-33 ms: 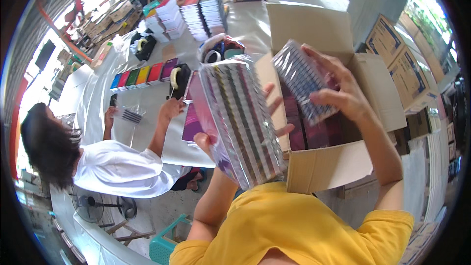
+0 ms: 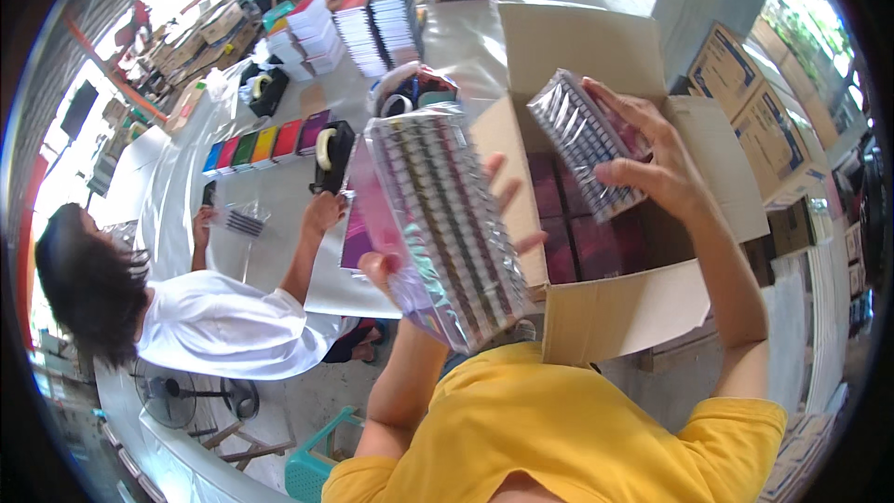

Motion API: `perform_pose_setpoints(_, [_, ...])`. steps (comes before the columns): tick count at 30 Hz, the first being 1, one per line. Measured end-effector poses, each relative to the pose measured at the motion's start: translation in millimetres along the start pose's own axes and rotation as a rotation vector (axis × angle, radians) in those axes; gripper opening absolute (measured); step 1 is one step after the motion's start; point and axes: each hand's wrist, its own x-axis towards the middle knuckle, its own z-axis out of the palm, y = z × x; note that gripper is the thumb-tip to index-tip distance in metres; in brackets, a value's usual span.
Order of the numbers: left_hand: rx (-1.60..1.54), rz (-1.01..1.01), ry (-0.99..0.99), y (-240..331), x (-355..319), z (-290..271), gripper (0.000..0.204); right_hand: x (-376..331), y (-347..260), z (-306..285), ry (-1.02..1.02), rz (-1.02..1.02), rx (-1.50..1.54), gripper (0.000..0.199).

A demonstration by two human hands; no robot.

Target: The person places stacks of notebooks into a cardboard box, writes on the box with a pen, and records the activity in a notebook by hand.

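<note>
My left hand [image 2: 508,197] grips a large plastic-wrapped pack of spiral-bound notebooks [image 2: 452,224], its thumb on the near side and fingers behind the far edge. Rows of wire binding face up on the pack. My right hand [image 2: 659,156] holds a smaller wrapped pack of spiral-bound notebooks [image 2: 579,135], tilted over the open cardboard box [image 2: 624,312]. Inside the box lie dark purple packs [image 2: 582,242], partly hidden by my right hand and its pack. The two packs I hold are apart.
At the left, a co-worker in a white shirt [image 2: 223,321] handles a small clear-wrapped pack [image 2: 244,219] beside a tape dispenser [image 2: 331,158]. Colourful notebooks [image 2: 265,144] line the table. Tall notebook stacks [image 2: 377,28] stand farther back. Closed cartons [image 2: 759,116] are at the right.
The view has shifted slightly. The smaller pack in my right hand has turned a little and sits higher, showing more of the purple packs in the box. Both hands keep their hold.
</note>
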Motion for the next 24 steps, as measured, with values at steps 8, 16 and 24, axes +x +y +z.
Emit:
perform_pose_setpoints(8, [0.059,0.154,0.03,49,-16,-8,0.107,2,132,13,-0.127,0.492,-0.858,0.083])
perform_pose_setpoints(16, [0.165,0.267,0.178,54,-24,-16,0.103,-45,340,42,-0.672,0.006,-1.248,0.085])
perform_pose_setpoints(24, [0.491,0.188,0.328,17,28,-2,0.096,29,12,12,-0.246,0.175,0.335,0.103])
